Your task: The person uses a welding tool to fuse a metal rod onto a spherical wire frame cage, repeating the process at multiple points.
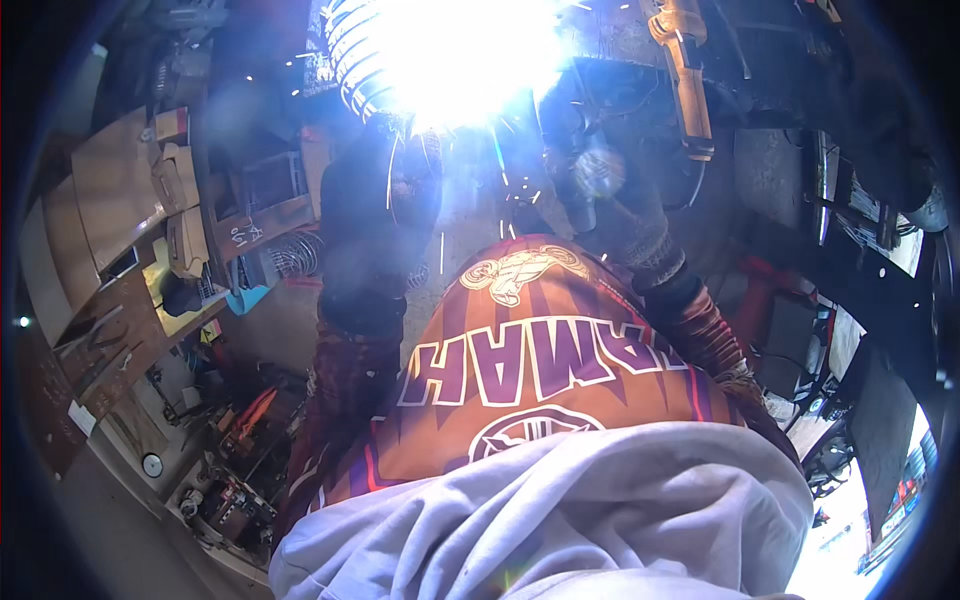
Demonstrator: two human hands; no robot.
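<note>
A blinding blue-white arc point(475, 60) burns at the top middle and throws sparks downward. To its left shows part of a ribbed metal coil point(352, 55), like a large spring; the glare swallows the rest. My left hand point(405, 165), in a dark glove, reaches up just below the coil and arc. Its fingers are lost in shadow and glare, so whether it touches the coil cannot be made out. My right hand point(600, 180), gloved, is closed below and right of the arc, around something dark that I cannot make out.
An orange-brown long tool point(685, 85) hangs at the upper right. Cardboard pieces point(118, 185) and a wooden shelf point(262, 222) stand at the left, with a wire coil point(297, 254) beside them. Cluttered tools and parts point(240, 490) lie lower left.
</note>
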